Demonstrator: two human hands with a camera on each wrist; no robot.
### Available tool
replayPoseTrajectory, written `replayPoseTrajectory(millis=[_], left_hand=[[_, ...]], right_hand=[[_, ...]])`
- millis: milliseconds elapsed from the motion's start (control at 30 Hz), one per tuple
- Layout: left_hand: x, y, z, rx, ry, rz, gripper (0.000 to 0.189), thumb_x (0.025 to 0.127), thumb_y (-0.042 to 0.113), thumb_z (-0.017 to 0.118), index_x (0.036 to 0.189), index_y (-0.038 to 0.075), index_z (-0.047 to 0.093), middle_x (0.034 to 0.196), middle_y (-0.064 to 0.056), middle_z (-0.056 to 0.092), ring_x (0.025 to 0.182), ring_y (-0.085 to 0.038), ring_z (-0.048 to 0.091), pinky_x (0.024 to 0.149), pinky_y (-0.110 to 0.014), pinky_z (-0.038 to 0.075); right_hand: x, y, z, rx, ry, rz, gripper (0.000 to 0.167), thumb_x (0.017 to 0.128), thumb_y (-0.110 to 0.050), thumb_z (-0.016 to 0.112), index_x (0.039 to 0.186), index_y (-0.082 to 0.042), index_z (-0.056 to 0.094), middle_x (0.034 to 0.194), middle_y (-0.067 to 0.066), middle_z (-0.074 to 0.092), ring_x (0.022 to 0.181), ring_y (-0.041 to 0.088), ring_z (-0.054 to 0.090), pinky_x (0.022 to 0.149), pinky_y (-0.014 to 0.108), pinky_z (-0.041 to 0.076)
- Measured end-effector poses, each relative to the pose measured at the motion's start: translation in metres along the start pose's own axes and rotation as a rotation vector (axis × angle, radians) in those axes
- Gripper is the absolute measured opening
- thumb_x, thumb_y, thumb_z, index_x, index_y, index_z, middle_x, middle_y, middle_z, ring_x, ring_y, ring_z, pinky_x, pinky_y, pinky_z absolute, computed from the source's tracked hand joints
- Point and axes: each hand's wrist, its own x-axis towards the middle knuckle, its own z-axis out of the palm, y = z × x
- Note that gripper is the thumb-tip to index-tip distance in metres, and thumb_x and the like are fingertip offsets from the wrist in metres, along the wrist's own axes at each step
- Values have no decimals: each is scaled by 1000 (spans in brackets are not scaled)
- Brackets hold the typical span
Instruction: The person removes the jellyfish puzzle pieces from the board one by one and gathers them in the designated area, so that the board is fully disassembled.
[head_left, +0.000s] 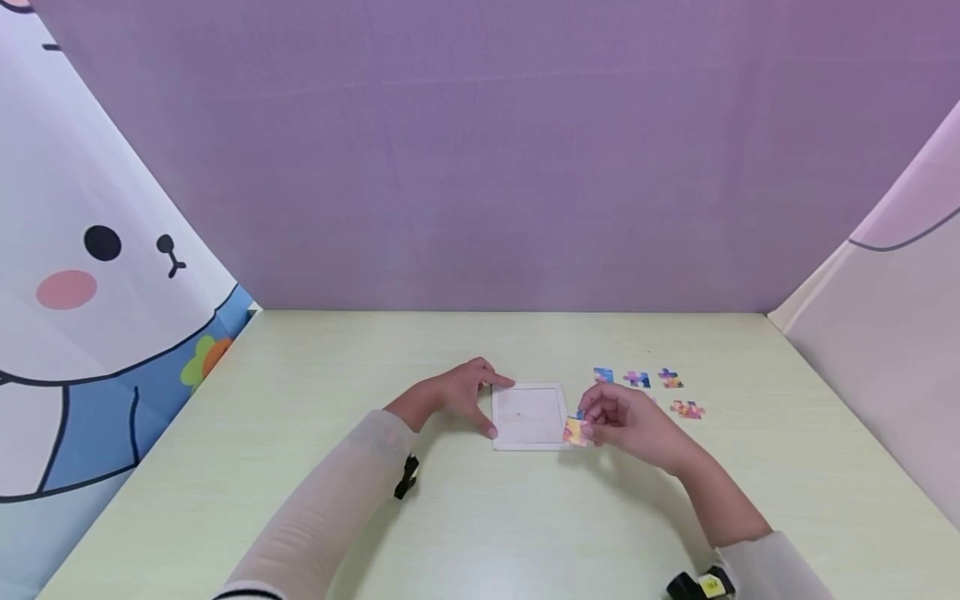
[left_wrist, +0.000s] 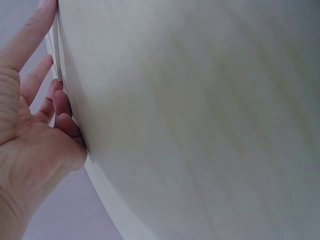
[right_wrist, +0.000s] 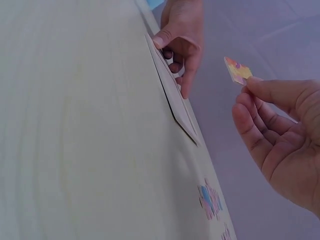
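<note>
A pale square puzzle tray [head_left: 528, 417] with a raised rim lies flat on the table. My left hand [head_left: 459, 395] is at its left side, thumb on the near left corner and index finger reaching the far left corner; both are fairly straight and spread apart. In the left wrist view the hand's other fingers [left_wrist: 62, 102] bend down by the table. My right hand [head_left: 636, 423] pinches a yellow, pink and orange jigsaw piece [right_wrist: 237, 71] between thumb and fingers. This piece is just above the tray's near right corner in the head view.
Loose jigsaw pieces lie right of the tray: a blue one [head_left: 603, 375], a blue and pink one [head_left: 637, 379], a purple and orange one [head_left: 671, 378] and a pink and yellow one [head_left: 687, 409]. Another is partly hidden behind the right hand. A purple cloth wall [head_left: 495, 167] rises behind the table.
</note>
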Motion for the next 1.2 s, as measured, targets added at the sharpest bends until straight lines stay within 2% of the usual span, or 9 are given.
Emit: replayPoseTrajectory(millis=[133, 267, 433, 567, 733, 933, 1100, 1200], left_hand=[[-1, 0, 0, 7, -3, 0, 88, 63, 28, 94, 141, 18, 54, 116, 0, 44, 103, -17, 41, 90, -31, 38], [-1, 0, 0, 10, -4, -4, 88, 63, 28, 94, 141, 19, 54, 118, 0, 44, 104, -17, 41, 91, -31, 38], [-2, 0, 0, -1, -5, -4, 89, 63, 28, 94, 141, 19, 54, 119, 0, 43, 104, -18, 41, 90, -32, 38], [-1, 0, 0, 2, -5, -3, 88, 63, 29, 94, 141, 19, 54, 117, 1, 44, 102, -17, 41, 89, -31, 39], [1, -2, 0, 2, -4, 3, 88, 64, 29, 94, 142, 19, 54, 117, 0, 43, 102, -17, 41, 88, -31, 39], [0, -1, 0, 9, -4, 7, 88, 63, 29, 94, 141, 19, 54, 117, 0, 43, 102, -17, 40, 88, -30, 39], [-1, 0, 0, 10, -4, 5, 88, 63, 29, 94, 141, 19, 54, 117, 0, 43, 102, -17, 40, 88, -31, 38], [-2, 1, -1, 6, -3, 3, 88, 63, 29, 94, 141, 19, 54, 117, 0, 44, 101, -17, 40, 88, -31, 38]], right_hand=[[-6, 1, -7, -5, 9, -3, 19, 91, -6, 68, 107, -2, 59, 89, 14, 61, 74, 27, 62, 62, 36, 54], [-10, 4, -13, 6, 10, -9, 21, 92, -5, 67, 109, -1, 57, 92, 16, 61, 76, 25, 63, 65, 38, 55], [-16, 7, -20, 30, 11, -16, 26, 91, -4, 67, 113, 4, 56, 93, 19, 62, 75, 33, 62, 67, 38, 55], [-20, 9, -24, 53, 9, -59, 25, 91, -1, 66, 112, 7, 56, 93, 21, 62, 77, 36, 63, 70, 41, 56], [-24, 11, -29, 61, 17, -100, 22, 90, 1, 66, 109, 7, 56, 91, 21, 62, 77, 34, 66, 71, 43, 57], [-31, 15, -36, 47, 67, -88, 22, 89, 3, 66, 109, 7, 57, 90, 18, 63, 77, 29, 66, 69, 39, 57], [-39, 20, -43, 53, 99, -73, 22, 90, 5, 64, 110, 8, 56, 90, 18, 63, 76, 22, 66, 68, 38, 57], [-42, 23, -46, 63, 114, -58, 23, 91, 5, 64, 112, 10, 55, 91, 18, 64, 77, 22, 67, 69, 39, 57]])
